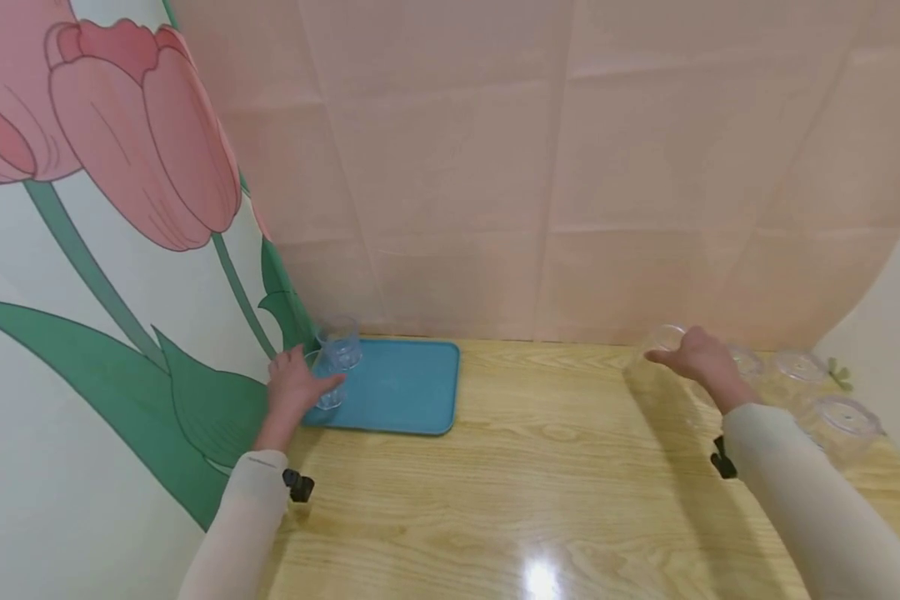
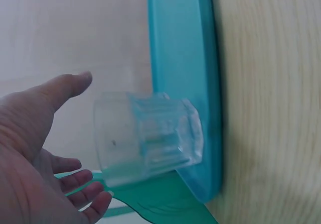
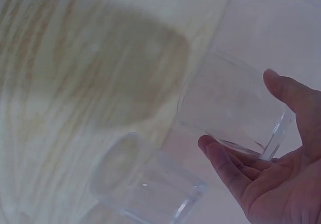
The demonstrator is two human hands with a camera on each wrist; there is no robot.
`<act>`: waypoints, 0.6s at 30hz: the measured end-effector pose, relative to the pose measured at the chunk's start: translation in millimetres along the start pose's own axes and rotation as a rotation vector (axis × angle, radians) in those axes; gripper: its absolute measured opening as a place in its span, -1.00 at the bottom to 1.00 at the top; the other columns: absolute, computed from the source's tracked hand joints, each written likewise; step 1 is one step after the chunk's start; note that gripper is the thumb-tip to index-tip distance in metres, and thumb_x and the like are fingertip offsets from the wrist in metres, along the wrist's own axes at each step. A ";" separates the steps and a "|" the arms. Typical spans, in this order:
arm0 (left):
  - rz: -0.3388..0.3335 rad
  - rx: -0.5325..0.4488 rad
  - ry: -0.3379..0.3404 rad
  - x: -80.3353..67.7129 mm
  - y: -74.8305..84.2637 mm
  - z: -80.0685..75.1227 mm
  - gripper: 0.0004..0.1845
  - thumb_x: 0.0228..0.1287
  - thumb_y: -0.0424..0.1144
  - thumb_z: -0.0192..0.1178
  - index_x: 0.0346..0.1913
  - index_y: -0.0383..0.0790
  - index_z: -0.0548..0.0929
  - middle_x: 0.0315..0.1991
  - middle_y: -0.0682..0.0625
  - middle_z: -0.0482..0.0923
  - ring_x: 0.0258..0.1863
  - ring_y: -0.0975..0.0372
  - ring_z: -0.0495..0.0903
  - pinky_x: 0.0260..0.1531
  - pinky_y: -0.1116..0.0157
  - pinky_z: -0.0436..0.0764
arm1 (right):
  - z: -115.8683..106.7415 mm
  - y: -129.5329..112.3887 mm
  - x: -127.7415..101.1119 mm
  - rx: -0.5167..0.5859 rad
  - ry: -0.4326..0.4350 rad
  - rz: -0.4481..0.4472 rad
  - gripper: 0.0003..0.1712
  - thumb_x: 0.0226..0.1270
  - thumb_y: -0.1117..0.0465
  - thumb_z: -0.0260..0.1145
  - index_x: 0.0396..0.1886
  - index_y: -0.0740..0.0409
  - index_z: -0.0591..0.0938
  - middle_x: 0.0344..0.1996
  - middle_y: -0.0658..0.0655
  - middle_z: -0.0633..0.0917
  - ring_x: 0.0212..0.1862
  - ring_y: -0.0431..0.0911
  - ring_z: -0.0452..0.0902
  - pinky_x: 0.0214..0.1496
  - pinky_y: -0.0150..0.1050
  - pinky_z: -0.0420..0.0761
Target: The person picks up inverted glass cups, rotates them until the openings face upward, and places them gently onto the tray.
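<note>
My left hand (image 1: 309,372) (image 2: 80,133) is spread wide around a clear ribbed cup (image 1: 330,390) (image 2: 150,136) without touching it. That cup stands at the near left corner of a teal tray (image 1: 405,387) (image 2: 180,48). A second clear cup (image 1: 341,340) stands behind it on the tray. On the right, my right hand (image 1: 671,354) (image 3: 239,112) holds another clear cup (image 1: 662,339) (image 3: 220,96) between thumb and fingers, tilted just above the wooden table (image 1: 555,467).
Several clear cups (image 1: 843,417) stand upside down at the table's right edge, one (image 3: 145,184) just below my right hand. A tulip-printed panel (image 1: 120,250) closes the left side and a pink wall (image 1: 570,167) the back.
</note>
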State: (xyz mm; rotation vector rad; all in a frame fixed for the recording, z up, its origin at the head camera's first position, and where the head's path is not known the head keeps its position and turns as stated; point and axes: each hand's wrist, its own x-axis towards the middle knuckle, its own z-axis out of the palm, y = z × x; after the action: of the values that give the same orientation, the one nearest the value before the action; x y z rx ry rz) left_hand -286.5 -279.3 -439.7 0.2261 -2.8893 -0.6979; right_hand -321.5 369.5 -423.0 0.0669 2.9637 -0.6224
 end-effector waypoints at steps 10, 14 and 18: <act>0.082 -0.059 0.067 -6.7 25.3 -3.1 -0.05 0.30 0.12 0.30 0.48 -0.51 0.21 0.39 -0.48 0.21 0.39 -0.33 0.17 0.31 -0.25 0.29 | -20.5 -14.1 -20.9 0.037 0.011 -0.035 0.33 0.37 -0.45 0.13 0.37 0.81 0.04 0.26 0.76 0.23 0.19 0.62 0.28 0.11 0.39 0.44; 0.101 -0.140 0.081 -11.4 33.5 -2.3 -0.12 0.33 0.10 0.30 0.47 -0.45 0.26 0.39 -0.43 0.25 0.39 -0.31 0.19 0.30 -0.23 0.30 | -20.8 -21.5 -31.9 0.107 0.046 -0.079 0.26 0.39 -0.40 0.18 0.39 0.76 0.11 0.27 0.73 0.31 0.24 0.60 0.28 0.14 0.40 0.45; 0.125 -0.214 0.098 -16.9 42.8 -2.4 -0.15 0.33 0.10 0.30 0.46 -0.41 0.30 0.39 -0.40 0.28 0.38 -0.29 0.21 0.30 -0.24 0.31 | -20.0 -27.3 -43.0 0.218 0.042 -0.080 0.32 0.36 -0.45 0.16 0.46 0.70 0.01 0.35 0.71 0.22 0.31 0.60 0.20 0.21 0.42 0.40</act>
State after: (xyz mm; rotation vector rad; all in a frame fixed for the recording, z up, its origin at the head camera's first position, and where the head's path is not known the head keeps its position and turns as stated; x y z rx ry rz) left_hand -274.2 -239.6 -419.8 0.0503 -2.6833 -0.9356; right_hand -282.6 351.8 -388.8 -0.0209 2.9376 -0.9644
